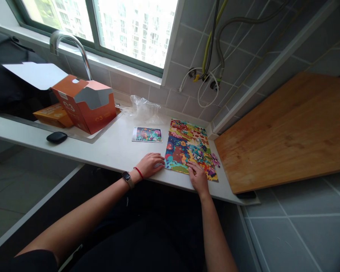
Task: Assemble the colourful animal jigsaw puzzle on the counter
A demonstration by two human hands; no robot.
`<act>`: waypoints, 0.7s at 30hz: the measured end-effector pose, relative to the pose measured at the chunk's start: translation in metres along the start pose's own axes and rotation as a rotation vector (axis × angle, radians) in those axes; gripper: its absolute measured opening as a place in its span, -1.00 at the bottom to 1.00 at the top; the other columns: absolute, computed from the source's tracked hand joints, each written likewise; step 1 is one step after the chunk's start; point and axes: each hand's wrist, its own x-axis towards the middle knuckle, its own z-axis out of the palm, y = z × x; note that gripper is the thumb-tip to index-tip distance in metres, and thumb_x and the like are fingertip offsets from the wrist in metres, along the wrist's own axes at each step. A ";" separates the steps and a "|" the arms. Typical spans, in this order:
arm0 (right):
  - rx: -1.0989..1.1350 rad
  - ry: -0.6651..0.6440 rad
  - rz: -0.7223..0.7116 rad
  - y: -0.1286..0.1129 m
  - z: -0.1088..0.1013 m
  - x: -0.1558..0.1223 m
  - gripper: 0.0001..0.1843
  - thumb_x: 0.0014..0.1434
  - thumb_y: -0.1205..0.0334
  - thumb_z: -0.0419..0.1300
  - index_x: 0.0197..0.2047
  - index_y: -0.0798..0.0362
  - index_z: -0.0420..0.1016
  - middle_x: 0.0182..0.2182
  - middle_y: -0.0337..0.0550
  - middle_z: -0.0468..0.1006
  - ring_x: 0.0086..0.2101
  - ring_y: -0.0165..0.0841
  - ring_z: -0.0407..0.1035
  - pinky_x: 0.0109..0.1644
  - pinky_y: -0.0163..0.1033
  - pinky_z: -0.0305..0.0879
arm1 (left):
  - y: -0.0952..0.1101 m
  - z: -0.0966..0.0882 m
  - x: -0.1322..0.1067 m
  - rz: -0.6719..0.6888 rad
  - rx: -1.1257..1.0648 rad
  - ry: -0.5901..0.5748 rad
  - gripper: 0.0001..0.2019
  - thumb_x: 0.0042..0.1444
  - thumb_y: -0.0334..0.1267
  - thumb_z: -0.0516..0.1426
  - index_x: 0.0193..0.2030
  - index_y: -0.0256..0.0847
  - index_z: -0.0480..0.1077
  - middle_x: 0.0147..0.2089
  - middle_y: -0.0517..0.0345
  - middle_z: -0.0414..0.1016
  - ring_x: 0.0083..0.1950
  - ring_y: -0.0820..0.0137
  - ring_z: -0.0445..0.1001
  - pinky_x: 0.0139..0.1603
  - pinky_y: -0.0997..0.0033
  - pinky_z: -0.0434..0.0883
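Left hand (pixel 151 164) lies flat against my jigsaw puzzle (pixel 187 147), bracing it; right hand (pixel 198 176), fingers together, presses its lower edge.

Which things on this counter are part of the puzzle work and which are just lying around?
In use: jigsaw puzzle; left hand at its left edge; right hand on its near edge; loose pieces beside it; small picture card.
Lying about: open orange box; plastic bag; black case; wooden board; tap.

Daylight pours through the window (pixel 124 26) far ahead of me; grey tiled wall (pixel 243 56) behind, wooden board (pixel 289 128) right, grey floor tiles (pixel 300 234) below.
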 end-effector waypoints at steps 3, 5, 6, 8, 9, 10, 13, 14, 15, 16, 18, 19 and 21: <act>0.007 -0.005 0.011 0.001 0.000 0.000 -0.63 0.34 0.19 0.09 -0.04 0.01 0.73 0.06 0.00 0.68 0.08 -0.11 0.53 0.28 0.12 0.38 | 0.001 0.000 0.000 0.006 0.001 0.007 -0.78 0.39 -0.18 0.12 -0.06 -0.04 0.63 0.11 0.11 0.66 0.30 0.10 0.50 0.35 -0.01 0.42; 0.010 -0.009 0.019 0.001 0.001 0.000 -0.63 0.34 0.17 0.09 -0.04 0.01 0.73 0.06 -0.01 0.68 0.08 -0.11 0.53 0.29 0.11 0.38 | 0.001 0.000 0.000 0.013 0.001 0.014 -0.79 0.38 -0.21 0.13 -0.06 -0.05 0.63 0.10 0.11 0.66 0.29 0.11 0.51 0.34 0.00 0.42; 0.011 -0.010 0.021 0.002 0.001 0.000 -0.63 0.34 0.16 0.09 -0.04 0.01 0.73 0.06 -0.01 0.68 0.08 -0.11 0.53 0.29 0.11 0.38 | 0.002 0.000 0.000 0.015 0.001 0.017 -0.79 0.37 -0.22 0.13 -0.07 -0.05 0.63 0.10 0.10 0.67 0.28 0.11 0.51 0.34 0.01 0.43; 0.012 -0.012 0.022 0.002 0.001 0.000 -0.62 0.35 0.15 0.09 -0.04 0.01 0.73 0.06 -0.01 0.69 0.08 -0.11 0.53 0.28 0.10 0.38 | 0.002 0.000 0.000 0.020 0.000 0.026 -0.79 0.37 -0.24 0.13 -0.08 -0.06 0.63 0.09 0.09 0.67 0.28 0.12 0.51 0.33 0.02 0.43; 0.013 -0.012 0.022 0.002 0.001 -0.001 -0.62 0.35 0.14 0.09 -0.03 0.01 0.73 0.06 -0.01 0.68 0.08 -0.11 0.52 0.28 0.10 0.38 | 0.002 0.000 0.000 0.023 -0.002 0.030 -0.79 0.37 -0.24 0.13 -0.08 -0.06 0.63 0.08 0.09 0.67 0.27 0.12 0.52 0.33 0.03 0.44; 0.014 -0.011 0.022 0.002 0.001 -0.001 -0.62 0.35 0.14 0.09 -0.03 0.00 0.73 0.06 -0.01 0.68 0.08 -0.11 0.53 0.28 0.10 0.38 | 0.002 -0.001 0.000 0.024 -0.003 0.033 -0.79 0.37 -0.24 0.13 -0.08 -0.06 0.63 0.08 0.08 0.67 0.26 0.13 0.52 0.32 0.04 0.44; 0.018 -0.005 0.026 0.000 0.000 0.000 -0.63 0.35 0.13 0.09 -0.04 -0.01 0.73 0.06 -0.01 0.69 0.07 -0.10 0.53 0.27 0.11 0.39 | 0.003 -0.001 0.000 0.025 -0.010 0.043 -0.79 0.36 -0.24 0.13 -0.08 -0.07 0.63 0.07 0.08 0.67 0.25 0.13 0.53 0.31 0.03 0.45; 0.019 -0.002 0.026 -0.001 -0.001 0.000 -0.63 0.35 0.14 0.09 -0.05 -0.02 0.74 0.05 -0.01 0.69 0.07 -0.10 0.53 0.27 0.12 0.40 | 0.003 -0.001 0.000 0.024 -0.013 0.046 -0.79 0.37 -0.24 0.12 -0.08 -0.07 0.63 0.07 0.08 0.67 0.25 0.12 0.53 0.31 0.03 0.45; 0.018 0.000 0.023 -0.002 -0.001 0.000 -0.63 0.35 0.14 0.09 -0.05 -0.02 0.74 0.05 -0.01 0.69 0.07 -0.10 0.54 0.27 0.12 0.40 | 0.003 -0.001 0.000 0.022 -0.017 0.048 -0.78 0.37 -0.24 0.12 -0.09 -0.07 0.63 0.07 0.08 0.67 0.25 0.12 0.53 0.31 0.03 0.45; 0.017 0.003 0.021 -0.004 -0.002 0.001 -0.63 0.35 0.15 0.09 -0.06 -0.03 0.74 0.04 -0.01 0.69 0.07 -0.10 0.54 0.27 0.12 0.40 | 0.003 -0.001 0.000 0.021 -0.022 0.050 -0.78 0.37 -0.23 0.12 -0.09 -0.07 0.63 0.07 0.08 0.67 0.24 0.13 0.53 0.31 0.02 0.46; 0.015 0.008 0.019 -0.007 -0.002 0.001 -0.65 0.34 0.16 0.10 -0.08 -0.04 0.74 0.04 -0.02 0.70 0.07 -0.10 0.54 0.26 0.12 0.41 | 0.002 0.000 0.000 0.020 -0.034 0.053 -0.78 0.37 -0.22 0.12 -0.09 -0.08 0.63 0.07 0.07 0.68 0.24 0.13 0.54 0.31 0.02 0.46; 0.017 0.013 0.019 -0.008 -0.001 0.000 -0.65 0.34 0.16 0.10 -0.08 -0.05 0.74 0.03 -0.03 0.70 0.07 -0.10 0.55 0.26 0.12 0.41 | 0.001 0.000 0.000 0.021 -0.041 0.055 -0.78 0.37 -0.22 0.12 -0.09 -0.08 0.63 0.07 0.07 0.68 0.24 0.13 0.55 0.31 0.02 0.47; 0.037 0.040 0.018 -0.010 -0.001 -0.002 -0.66 0.34 0.18 0.10 -0.09 -0.04 0.74 0.01 -0.03 0.71 0.05 -0.12 0.56 0.25 0.09 0.43 | -0.002 0.000 0.000 0.026 -0.056 0.055 -0.77 0.36 -0.20 0.12 -0.08 -0.09 0.63 0.07 0.06 0.68 0.24 0.12 0.55 0.30 0.01 0.48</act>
